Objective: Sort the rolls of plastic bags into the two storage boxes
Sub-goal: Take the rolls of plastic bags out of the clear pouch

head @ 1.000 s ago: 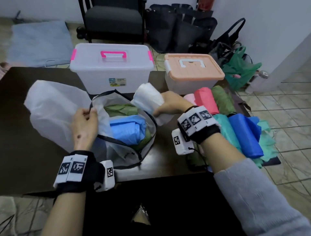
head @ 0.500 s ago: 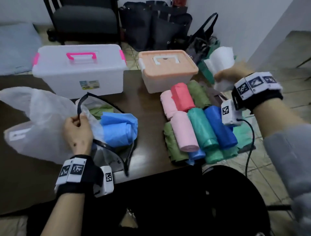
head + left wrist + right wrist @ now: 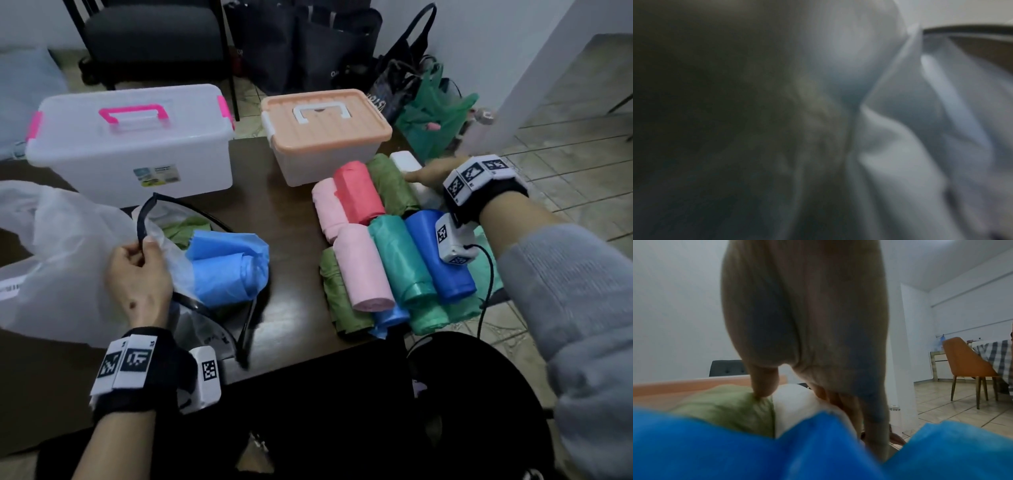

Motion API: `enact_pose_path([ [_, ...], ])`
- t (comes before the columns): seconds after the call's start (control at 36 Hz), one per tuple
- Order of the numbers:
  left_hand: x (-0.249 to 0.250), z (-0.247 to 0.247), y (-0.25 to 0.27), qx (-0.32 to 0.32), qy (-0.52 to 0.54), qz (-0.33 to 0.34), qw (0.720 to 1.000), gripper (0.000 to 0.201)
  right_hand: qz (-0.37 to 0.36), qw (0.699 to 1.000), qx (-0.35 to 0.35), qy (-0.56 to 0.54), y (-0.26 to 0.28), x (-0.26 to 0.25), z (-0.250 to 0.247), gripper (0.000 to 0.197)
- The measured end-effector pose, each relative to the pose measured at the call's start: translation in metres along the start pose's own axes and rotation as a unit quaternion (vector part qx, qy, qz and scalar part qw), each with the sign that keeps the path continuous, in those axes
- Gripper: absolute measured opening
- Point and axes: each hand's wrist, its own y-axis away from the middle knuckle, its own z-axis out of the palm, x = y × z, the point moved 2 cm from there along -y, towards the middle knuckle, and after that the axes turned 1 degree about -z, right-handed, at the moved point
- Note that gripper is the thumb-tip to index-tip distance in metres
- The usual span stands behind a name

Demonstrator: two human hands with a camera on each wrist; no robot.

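My right hand [image 3: 422, 175] holds a white roll [image 3: 405, 162] down at the far right end of the pile, beside an olive green roll [image 3: 390, 183]. In the right wrist view the white roll [image 3: 795, 400] sits between thumb and fingers. The pile also has a red roll [image 3: 358, 192], pink rolls [image 3: 364, 269], a teal roll [image 3: 399, 257] and a blue roll [image 3: 438, 260]. My left hand [image 3: 144, 245] pinches the black-edged rim of a clear zip bag [image 3: 205, 329] that holds a light blue roll [image 3: 226, 270]. Both boxes, clear with a pink handle [image 3: 130, 147] and peach-lidded [image 3: 325, 126], are closed.
A crumpled white plastic bag [image 3: 58, 260] lies left of the zip bag. The dark table [image 3: 284, 219] ends just right of the pile, over tiled floor [image 3: 565, 161]. Dark bags and a green bag [image 3: 435, 120] sit on the floor behind; a chair [image 3: 154, 31] stands beyond the boxes.
My right hand carried the white roll from the zip bag across to the right and lowered it onto the pile beside the olive roll. The left hand kept its hold on the bag rim.
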Motion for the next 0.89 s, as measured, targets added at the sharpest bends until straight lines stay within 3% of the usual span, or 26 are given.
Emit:
enact_pose_path([
  [0.39,0.004,-0.004,0.005,-0.003,-0.002,-0.001,1.0,0.034,-0.027,0.997,-0.001,0.074,0.007,-0.013,-0.021,0.066],
  [0.47,0.006,-0.005,0.008,0.0,0.001,0.0,1.0,0.033,-0.073,0.99,0.011,0.117,0.028,-0.033,-0.034,0.064],
  [0.58,0.005,-0.008,0.008,-0.007,0.016,-0.002,1.0,0.031,-0.178,0.981,-0.024,0.073,0.061,-0.069,-0.032,0.063],
  [0.67,0.002,-0.012,0.007,-0.017,0.034,0.002,0.999,0.028,-0.282,0.958,-0.014,0.053,0.093,-0.1,-0.012,0.068],
  [0.78,-0.004,-0.019,0.006,-0.027,0.053,0.001,0.998,0.014,-0.386,0.918,-0.092,0.007,0.138,-0.139,0.045,0.064],
  [0.89,-0.01,-0.022,0.002,-0.018,0.068,0.006,0.998,0.015,-0.389,0.907,-0.16,0.025,0.15,-0.171,0.117,0.056],
])
